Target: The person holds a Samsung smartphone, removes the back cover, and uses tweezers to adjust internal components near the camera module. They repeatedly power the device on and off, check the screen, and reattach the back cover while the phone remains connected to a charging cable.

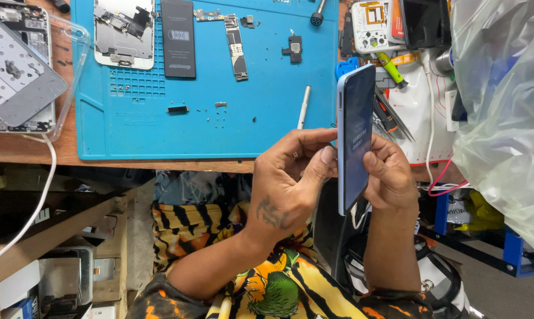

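Both my hands hold a slim smartphone with a pale blue frame and a dark screen, upright above the table's front edge. My left hand grips its left edge, thumb pressed against the frame. My right hand holds it from the right, thumb resting on the screen. The phone's lower end hangs over my lap.
A blue repair mat carries an opened phone body, a black battery, a circuit board, tiny screws and a white pen-like tool. Another opened phone lies at the left. A large plastic bag fills the right.
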